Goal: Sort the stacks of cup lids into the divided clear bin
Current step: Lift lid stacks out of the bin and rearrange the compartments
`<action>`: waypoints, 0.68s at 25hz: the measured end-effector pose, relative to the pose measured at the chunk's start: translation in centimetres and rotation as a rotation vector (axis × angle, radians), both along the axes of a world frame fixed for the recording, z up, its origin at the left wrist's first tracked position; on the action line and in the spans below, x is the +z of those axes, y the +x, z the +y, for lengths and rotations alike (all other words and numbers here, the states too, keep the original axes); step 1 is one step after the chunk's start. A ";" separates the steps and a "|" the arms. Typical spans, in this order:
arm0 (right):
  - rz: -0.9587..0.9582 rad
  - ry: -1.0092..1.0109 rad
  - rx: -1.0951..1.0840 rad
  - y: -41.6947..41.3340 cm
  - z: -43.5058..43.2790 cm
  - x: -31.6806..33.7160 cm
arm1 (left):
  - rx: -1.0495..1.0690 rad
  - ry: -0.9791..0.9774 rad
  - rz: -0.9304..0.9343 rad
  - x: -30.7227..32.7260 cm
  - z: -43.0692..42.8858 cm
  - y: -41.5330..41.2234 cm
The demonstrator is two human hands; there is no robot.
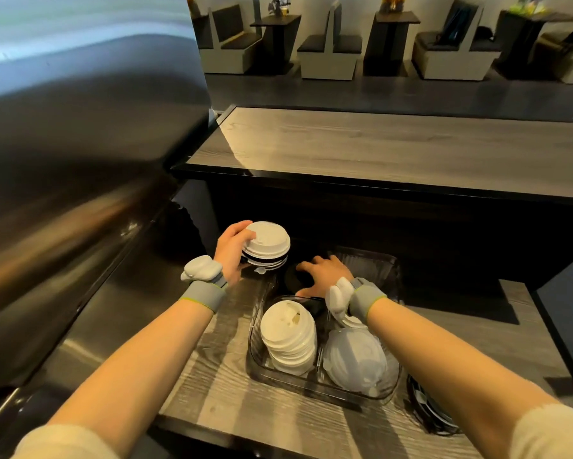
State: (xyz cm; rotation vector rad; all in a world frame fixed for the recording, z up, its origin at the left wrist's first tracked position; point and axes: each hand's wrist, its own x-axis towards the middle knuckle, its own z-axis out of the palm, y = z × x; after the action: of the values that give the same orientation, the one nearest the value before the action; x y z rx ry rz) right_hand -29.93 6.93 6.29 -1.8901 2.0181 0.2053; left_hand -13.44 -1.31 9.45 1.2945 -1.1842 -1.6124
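Gripping the mixed stack (266, 248) of white and black lids in your left hand (232, 250), held left of the clear bin (255, 356), you risk its loose lower lids slipping onto the counter (218, 392). Your right hand (326, 273) lies spread over black lids (293, 276) at the bin's far edge; whether it grips them is unclear. White lids (288, 342) and clear lids (357, 362) already fill the near compartments, and your right forearm crosses above them.
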 end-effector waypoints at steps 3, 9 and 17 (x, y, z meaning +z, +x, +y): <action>-0.035 -0.056 0.002 -0.5 0.2 0.3 | -0.051 -0.009 0.002 -0.3 0.2 -0.1; -0.677 -0.485 -0.252 -0.1 1.7 3.7 | -0.199 -0.074 -0.006 -0.3 2.1 -0.8; -0.928 -0.416 -0.424 0.2 3.9 4.0 | -0.254 0.003 0.120 0.3 5.9 -2.4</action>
State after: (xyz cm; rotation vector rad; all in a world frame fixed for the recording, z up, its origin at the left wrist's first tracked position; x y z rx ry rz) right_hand -29.71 10.85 10.25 -1.2803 1.7531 -1.0647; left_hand -15.82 4.63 9.74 1.0658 -1.3128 -1.8454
